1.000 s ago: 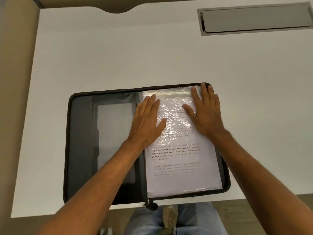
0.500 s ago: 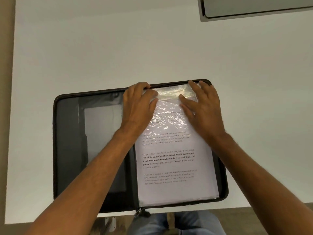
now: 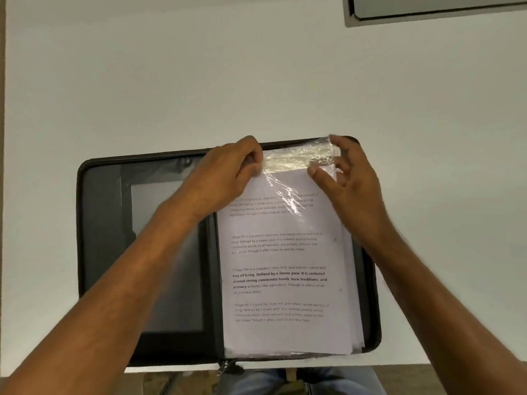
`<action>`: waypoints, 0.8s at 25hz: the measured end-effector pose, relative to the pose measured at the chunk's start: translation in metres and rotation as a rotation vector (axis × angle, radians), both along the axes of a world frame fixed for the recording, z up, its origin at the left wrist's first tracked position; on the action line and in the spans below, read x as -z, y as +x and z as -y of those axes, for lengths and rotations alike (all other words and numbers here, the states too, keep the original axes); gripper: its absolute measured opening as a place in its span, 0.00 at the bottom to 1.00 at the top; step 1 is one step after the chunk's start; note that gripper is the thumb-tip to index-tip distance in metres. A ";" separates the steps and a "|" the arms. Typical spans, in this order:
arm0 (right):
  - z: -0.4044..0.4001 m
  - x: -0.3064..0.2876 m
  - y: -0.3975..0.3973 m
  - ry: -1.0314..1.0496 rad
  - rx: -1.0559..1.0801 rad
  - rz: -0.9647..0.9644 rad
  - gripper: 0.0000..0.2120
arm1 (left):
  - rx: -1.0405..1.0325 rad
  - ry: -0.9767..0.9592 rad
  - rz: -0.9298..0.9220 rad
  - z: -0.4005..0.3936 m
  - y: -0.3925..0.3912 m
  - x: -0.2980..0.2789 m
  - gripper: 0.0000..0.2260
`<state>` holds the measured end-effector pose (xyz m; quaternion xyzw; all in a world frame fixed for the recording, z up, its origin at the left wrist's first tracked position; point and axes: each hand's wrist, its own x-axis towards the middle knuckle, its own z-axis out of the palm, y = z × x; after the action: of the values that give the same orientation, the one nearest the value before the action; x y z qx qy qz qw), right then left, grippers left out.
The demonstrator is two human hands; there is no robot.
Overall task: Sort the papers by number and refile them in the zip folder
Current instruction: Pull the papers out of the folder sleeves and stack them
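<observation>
Folder [image 3: 99, 252] open, lower centre of frame, on table [image 3: 171, 81]. Papers [image 3: 285, 280] in clear sleeve [image 3: 296, 158], right half. Left hand [image 3: 228, 172] and right hand [image 3: 345, 178] pinch sleeve's top corners. Sleeve thin, floppy, slick; sheets light, likely slide. Best hold: top edge.

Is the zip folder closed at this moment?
No, the zip folder lies open flat on the table, with the papers showing on its right half.

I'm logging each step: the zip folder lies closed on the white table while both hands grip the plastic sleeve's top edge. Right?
Not quite. The head view shows the zip folder lying open, not closed. Left hand and right hand do grip the plastic sleeve on the white table.
</observation>
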<state>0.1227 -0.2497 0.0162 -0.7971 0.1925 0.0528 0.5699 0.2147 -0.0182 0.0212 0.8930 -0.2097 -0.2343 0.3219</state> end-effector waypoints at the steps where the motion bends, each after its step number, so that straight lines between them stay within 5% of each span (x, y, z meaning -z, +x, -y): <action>1: -0.002 0.002 -0.002 0.042 0.026 -0.033 0.22 | -0.015 -0.020 -0.063 0.000 0.004 -0.003 0.04; 5: -0.005 0.009 -0.012 0.115 0.167 -0.021 0.04 | -0.019 -0.070 -0.191 0.002 0.018 -0.013 0.02; 9: -0.008 0.014 -0.016 0.094 0.221 0.004 0.06 | -0.035 0.016 -0.271 0.007 0.041 -0.019 0.11; 13: -0.014 0.013 -0.018 0.015 0.202 0.035 0.09 | 0.124 0.183 -0.369 0.014 0.062 -0.026 0.05; 20: -0.020 0.012 -0.020 0.011 0.212 0.101 0.09 | 0.347 0.357 -0.251 0.031 0.054 -0.010 0.09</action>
<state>0.1026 -0.2299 0.0040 -0.7707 0.2464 -0.0469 0.5858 0.2691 -0.0491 0.0314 0.8503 -0.2733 -0.4280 0.1382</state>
